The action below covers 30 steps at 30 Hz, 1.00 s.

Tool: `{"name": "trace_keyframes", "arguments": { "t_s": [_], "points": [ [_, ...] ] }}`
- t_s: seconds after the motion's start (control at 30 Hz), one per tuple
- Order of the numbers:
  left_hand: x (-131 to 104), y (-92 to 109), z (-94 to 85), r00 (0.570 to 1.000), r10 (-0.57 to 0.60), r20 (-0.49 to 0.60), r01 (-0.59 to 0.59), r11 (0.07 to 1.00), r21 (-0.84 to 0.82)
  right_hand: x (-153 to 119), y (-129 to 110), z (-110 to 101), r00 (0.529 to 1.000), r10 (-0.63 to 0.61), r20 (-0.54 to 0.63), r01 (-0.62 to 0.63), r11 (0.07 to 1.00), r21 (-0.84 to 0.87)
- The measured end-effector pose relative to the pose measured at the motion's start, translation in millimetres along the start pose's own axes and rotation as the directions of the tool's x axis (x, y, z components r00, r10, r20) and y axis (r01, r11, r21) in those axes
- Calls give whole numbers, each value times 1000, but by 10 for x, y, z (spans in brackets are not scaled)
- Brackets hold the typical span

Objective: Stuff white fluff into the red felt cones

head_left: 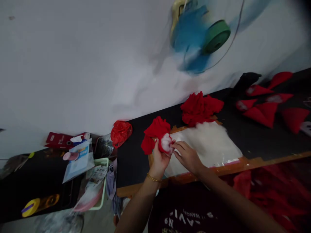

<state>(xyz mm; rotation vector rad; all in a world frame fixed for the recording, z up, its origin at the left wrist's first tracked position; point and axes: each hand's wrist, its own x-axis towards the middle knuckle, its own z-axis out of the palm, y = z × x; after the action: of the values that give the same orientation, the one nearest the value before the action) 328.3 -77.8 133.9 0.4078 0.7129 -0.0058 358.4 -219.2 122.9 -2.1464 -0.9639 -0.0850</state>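
Over the near edge of the table, my left hand (159, 160) is closed around a small red fabric piece with white stuffing (166, 141) bulging from its opening. My right hand (188, 157) meets it from the right, thumb and fingers pinched together at the rim of that opening. Whether the fingertips grip stuffing or cloth is too small to tell. Just behind the held piece lie more red cloth pieces (157, 127). Under and beyond my right hand spreads a flat heap of white filling (206, 142) on a taped sheet.
A pile of red cloth (201, 108) lies at the table's back, with several stuffed red cones (263, 113) to the right. A red plastic bag (121, 133) sits at the left corner. A blue fan (191, 32) hangs on the wall. Left stands a pale green basket (105, 181).
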Motion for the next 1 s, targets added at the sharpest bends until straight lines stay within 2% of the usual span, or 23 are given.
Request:
{"name": "trace_keyframes", "arguments": {
  "t_s": [0.1,0.2,0.27,0.33,0.4,0.43,0.5,0.57,0.63,0.7,0.8,0.9,1.0],
  "points": [
    [-33,-24,33,999,17,-34,-16,999,29,50,24,-4,1000,10,22,-8,995,-97],
    [-58,-65,52,998,13,-63,-10,999,49,116,74,-13,997,61,36,-58,995,-77],
    [-62,-97,56,997,-10,-70,13,999,49,156,103,4,982,190,5,-190,981,32],
    [-57,-121,60,998,-8,-62,10,999,39,178,113,37,941,339,-4,-331,924,193],
    [-47,-133,65,998,11,-60,-10,1000,27,175,95,78,910,413,16,-398,866,301],
    [-41,-136,67,998,21,-57,-20,1000,22,164,75,99,911,412,25,-400,864,305],
    [-24,-139,65,998,32,-45,-32,999,19,129,21,143,936,350,36,-350,917,193],
    [-2,-145,53,998,56,-28,-55,998,23,89,-29,185,967,251,52,-251,968,-4],
    [25,-147,31,996,78,-34,-77,997,28,51,-51,212,984,163,76,-149,975,-165],
    [50,-133,5,993,104,-62,-102,994,33,11,-39,202,987,104,124,-75,973,-217],
    [64,-79,-28,993,102,-56,-98,993,70,-66,13,102,989,40,143,-23,993,-118],
    [40,-48,-34,997,70,-13,-68,992,102,-133,42,-18,998,35,-49,-33,998,45],
    [5,-99,-8,985,172,9,-172,981,91,-135,37,-37,985,-14,-171,37,991,131]
  ]
}}
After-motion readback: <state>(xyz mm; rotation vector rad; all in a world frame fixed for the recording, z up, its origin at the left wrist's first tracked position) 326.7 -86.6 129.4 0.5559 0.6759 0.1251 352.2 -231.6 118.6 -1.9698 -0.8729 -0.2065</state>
